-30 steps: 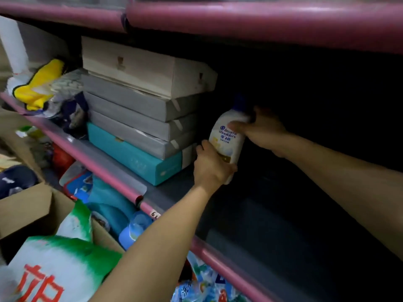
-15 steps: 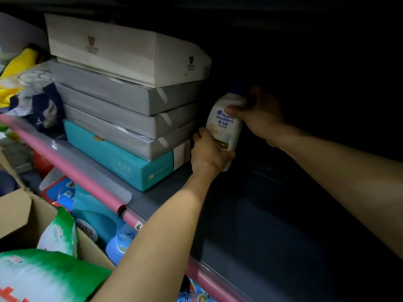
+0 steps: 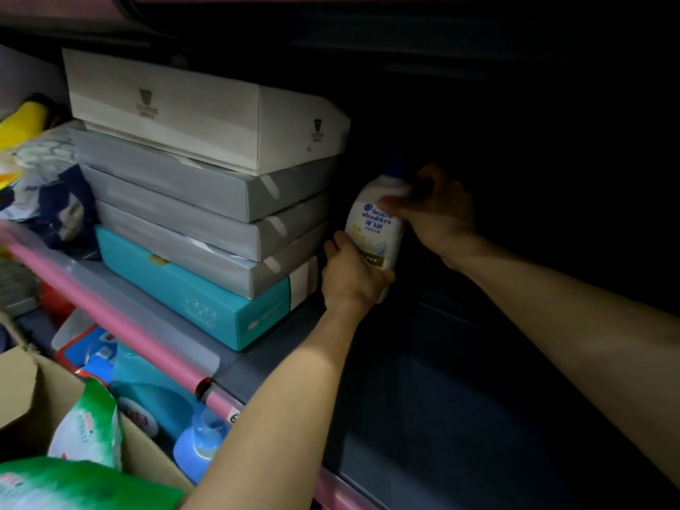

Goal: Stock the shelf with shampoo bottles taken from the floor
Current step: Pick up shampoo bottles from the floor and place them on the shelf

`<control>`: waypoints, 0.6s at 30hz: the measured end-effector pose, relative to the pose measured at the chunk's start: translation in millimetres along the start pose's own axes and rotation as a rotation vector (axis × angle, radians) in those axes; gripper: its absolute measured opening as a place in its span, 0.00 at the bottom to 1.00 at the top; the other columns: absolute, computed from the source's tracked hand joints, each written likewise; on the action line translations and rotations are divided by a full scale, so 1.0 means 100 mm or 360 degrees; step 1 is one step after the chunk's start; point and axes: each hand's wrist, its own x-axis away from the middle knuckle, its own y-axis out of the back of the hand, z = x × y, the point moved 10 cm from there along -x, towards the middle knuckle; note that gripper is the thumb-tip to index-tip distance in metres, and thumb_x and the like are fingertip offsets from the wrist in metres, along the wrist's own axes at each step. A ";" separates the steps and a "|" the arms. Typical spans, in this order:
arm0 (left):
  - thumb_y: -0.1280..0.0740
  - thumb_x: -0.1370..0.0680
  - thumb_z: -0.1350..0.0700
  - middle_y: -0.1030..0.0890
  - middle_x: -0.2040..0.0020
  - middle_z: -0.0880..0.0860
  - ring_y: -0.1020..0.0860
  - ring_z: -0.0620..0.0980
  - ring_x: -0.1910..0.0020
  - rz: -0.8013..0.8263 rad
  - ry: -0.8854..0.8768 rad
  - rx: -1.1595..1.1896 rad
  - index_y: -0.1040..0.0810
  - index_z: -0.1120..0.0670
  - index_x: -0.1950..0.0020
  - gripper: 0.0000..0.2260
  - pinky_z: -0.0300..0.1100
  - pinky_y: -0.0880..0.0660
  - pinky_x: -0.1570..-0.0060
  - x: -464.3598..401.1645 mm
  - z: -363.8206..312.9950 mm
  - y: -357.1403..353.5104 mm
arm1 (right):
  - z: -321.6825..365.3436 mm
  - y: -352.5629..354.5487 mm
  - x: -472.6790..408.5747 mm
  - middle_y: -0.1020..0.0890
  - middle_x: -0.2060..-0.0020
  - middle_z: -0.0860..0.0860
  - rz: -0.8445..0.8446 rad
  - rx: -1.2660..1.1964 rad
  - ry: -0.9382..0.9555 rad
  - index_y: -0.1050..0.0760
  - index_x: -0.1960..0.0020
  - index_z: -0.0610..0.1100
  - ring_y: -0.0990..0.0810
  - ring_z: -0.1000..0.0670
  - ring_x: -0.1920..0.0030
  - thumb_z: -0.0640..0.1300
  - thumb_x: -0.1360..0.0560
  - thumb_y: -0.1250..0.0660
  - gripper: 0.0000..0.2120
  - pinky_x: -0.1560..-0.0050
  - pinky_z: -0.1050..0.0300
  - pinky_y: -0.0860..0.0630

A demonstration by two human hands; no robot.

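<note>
Shampoo bottle [image 3: 373,233] stands upright deep on the shelf [image 3: 423,399], just beside the stack of boxes [image 3: 206,200], and I have both hands clamped on it. It is smooth white plastic with a glossy label, so I judge it stiff enough to take a firm squeeze but slick under the fingers; full, it would be moderately heavy for its size and top-steady only once its base sits flat. It won't break, though it could tip in this dark corner. The best places to hold are the ones I'm using: low on the body, where it is widest, and up at the shoulder under the blue cap.

My left hand [image 3: 351,277] wraps the lower part, fingers curled round the base, wrist straight, forearm reaching in over the pink shelf rail [image 3: 110,318]. My right hand [image 3: 434,211] comes in from the right, thumb across the front near the shoulder, fingers behind where I can't see them. Whether the base already touches the shelf is hidden by my left hand.
</note>
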 end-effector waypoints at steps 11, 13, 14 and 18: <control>0.23 0.35 0.50 0.33 0.36 0.58 0.28 0.61 0.40 0.0014 0.0001 0.0024 0.38 0.58 0.34 0.37 0.49 0.28 0.51 -0.04 0.01 -0.05 | -0.05 -0.02 0.01 0.20 0.46 0.44 0.0007 -0.0032 -0.0112 0.27 0.41 0.40 0.21 0.45 0.47 0.45 0.34 0.22 0.26 0.52 0.52 0.21; 0.23 0.36 0.49 0.33 0.36 0.58 0.28 0.61 0.40 0.0022 0.0005 -0.0004 0.38 0.58 0.35 0.37 0.49 0.28 0.51 -0.05 0.01 -0.05 | -0.03 -0.01 0.03 0.20 0.43 0.42 0.0016 0.0010 -0.0120 0.28 0.39 0.40 0.21 0.44 0.45 0.46 0.34 0.23 0.27 0.48 0.49 0.22; 0.22 0.36 0.49 0.33 0.36 0.58 0.28 0.60 0.40 0.0028 -0.0002 -0.0020 0.38 0.58 0.35 0.37 0.49 0.28 0.50 -0.05 0.01 -0.05 | -0.02 -0.01 0.03 0.20 0.43 0.43 0.0022 0.0026 -0.0119 0.28 0.39 0.40 0.21 0.44 0.44 0.46 0.34 0.23 0.28 0.47 0.49 0.22; 0.22 0.37 0.49 0.34 0.35 0.58 0.28 0.60 0.39 0.0090 0.0006 -0.0041 0.38 0.59 0.36 0.37 0.50 0.28 0.50 -0.05 -0.01 -0.06 | -0.01 0.00 0.04 0.21 0.42 0.44 0.0028 0.0063 -0.0150 0.29 0.38 0.41 0.21 0.45 0.43 0.47 0.33 0.23 0.28 0.50 0.55 0.24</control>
